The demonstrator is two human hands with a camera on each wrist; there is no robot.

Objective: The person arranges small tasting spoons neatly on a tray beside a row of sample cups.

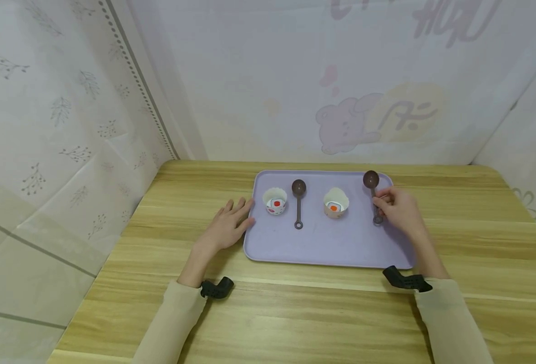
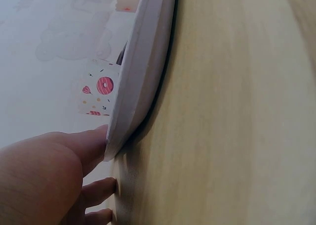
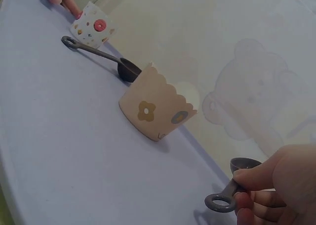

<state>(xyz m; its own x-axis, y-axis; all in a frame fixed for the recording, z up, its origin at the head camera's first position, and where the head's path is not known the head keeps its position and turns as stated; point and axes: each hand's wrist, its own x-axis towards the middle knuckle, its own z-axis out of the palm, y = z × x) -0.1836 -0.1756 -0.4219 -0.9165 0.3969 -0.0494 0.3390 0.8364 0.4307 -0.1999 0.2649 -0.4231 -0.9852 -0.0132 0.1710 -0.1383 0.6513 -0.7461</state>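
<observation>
My right hand (image 1: 400,208) pinches the handle of a brown measuring spoon (image 1: 370,180) over the right end of the lilac tray (image 1: 313,247). In the right wrist view this spoon's ring end (image 3: 220,202) sticks out past the thumb. My left hand (image 1: 226,222) rests at the tray's left edge, fingers spread, thumb against the rim. Nearest to it on the tray stands a white paper baking cup (image 1: 275,208) with red prints. A second brown measuring spoon (image 1: 299,202) lies right of that cup. Between the spoons stands a peach paper baking cup (image 1: 335,211) with an orange mark inside.
The tray lies on a wooden table (image 1: 304,323). Behind the table hangs a pale printed curtain (image 1: 250,91), with another patterned curtain (image 1: 58,141) along the left side. Each wrist wears a black camera mount (image 1: 218,288).
</observation>
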